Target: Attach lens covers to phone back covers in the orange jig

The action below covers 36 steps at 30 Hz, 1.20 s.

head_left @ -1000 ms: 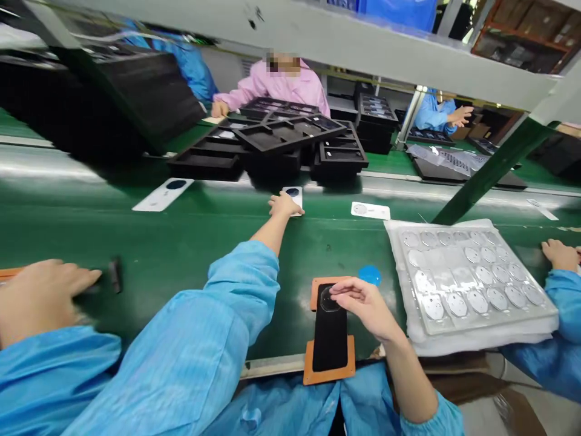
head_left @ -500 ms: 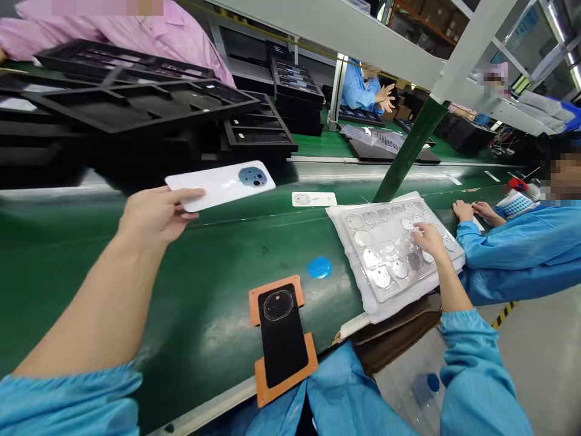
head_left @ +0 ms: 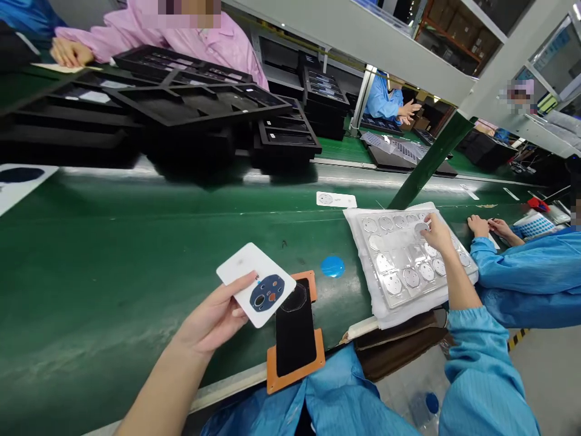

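My left hand (head_left: pixel 211 321) grips a white phone back panel (head_left: pixel 240 264) with a dark blue camera area, tilted above the green surface. Partly behind the panel lies an orange fixture (head_left: pixel 290 378) bearing a black phone-shaped plate (head_left: pixel 295 336) with a round outline near its top. On the right, my right hand (head_left: pixel 439 235) pinches a thin round disc (head_left: pixel 421 229) over a clear plastic tray (head_left: pixel 399 237). Several round discs sit in the tray's pockets. Between fixture and tray is a blue round sticker (head_left: pixel 333 266).
Stacked black trays (head_left: pixel 200 103) stand along the far side. Another white panel (head_left: pixel 336 199) lies by a green slanted post (head_left: pixel 431 163); one more panel (head_left: pixel 22 181) is at the left edge. A co-worker's blue sleeve (head_left: pixel 521 260) is beside the tray.
My left hand has brought the white panel down and right, turning it toward the fixture. My right hand has lifted a disc from the tray. Another white panel now shows at the left edge.
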Motion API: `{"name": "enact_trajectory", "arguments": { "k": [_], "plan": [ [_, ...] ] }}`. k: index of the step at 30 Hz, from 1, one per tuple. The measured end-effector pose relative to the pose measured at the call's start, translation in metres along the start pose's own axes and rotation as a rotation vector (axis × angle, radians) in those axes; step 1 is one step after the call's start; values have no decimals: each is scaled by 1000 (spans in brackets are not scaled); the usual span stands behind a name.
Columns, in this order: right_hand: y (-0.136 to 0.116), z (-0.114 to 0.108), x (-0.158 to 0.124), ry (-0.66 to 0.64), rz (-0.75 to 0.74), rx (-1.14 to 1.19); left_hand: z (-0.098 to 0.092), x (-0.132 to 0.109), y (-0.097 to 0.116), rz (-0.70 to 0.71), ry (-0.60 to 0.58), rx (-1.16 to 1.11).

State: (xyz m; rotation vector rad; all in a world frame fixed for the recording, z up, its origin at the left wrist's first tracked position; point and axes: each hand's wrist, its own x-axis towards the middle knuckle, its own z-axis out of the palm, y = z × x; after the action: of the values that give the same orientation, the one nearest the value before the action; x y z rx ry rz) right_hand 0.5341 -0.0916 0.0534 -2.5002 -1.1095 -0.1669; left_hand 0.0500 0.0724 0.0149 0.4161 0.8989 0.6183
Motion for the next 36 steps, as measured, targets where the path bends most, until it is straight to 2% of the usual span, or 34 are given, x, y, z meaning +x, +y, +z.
{"name": "enact_trajectory", "arguments": {
  "k": [2, 5, 9, 13, 16, 19, 24, 26, 30, 32, 36],
  "plan": [
    [-25, -2, -17, -28, -66, 166, 2, 2, 3, 119, -2, -29],
    [-71, -4, -52, -101, -162, 540, 4, 14, 15, 254, -41, -37],
    [-128, -5, -94, -177, -190, 894, -3, 35, 16, 287, -136, -9],
    [-161, -1, -110, -228, -163, 1072, -11, 47, 11, 293, -99, -41],
    [-173, 8, -119, -324, -186, 1077, -12, 51, 12, 315, -61, -108],
    [-181, 24, -133, -442, -236, 1007, -13, 53, 11, 362, -73, -177],
    [-198, 70, -154, -524, -294, 786, -19, 63, 7, 454, -58, -192],
    [-208, 89, -158, -590, -319, 772, -22, 66, 6, 480, -36, -160],
    [-225, 119, -160, -853, -182, 823, -25, 66, 6, 498, 12, -122],
    [-229, 127, -161, -862, -148, 790, -26, 66, 6, 500, 21, -124],
    [-230, 132, -159, -780, -160, 741, -26, 64, 6, 478, 26, -167]
  ]
}}
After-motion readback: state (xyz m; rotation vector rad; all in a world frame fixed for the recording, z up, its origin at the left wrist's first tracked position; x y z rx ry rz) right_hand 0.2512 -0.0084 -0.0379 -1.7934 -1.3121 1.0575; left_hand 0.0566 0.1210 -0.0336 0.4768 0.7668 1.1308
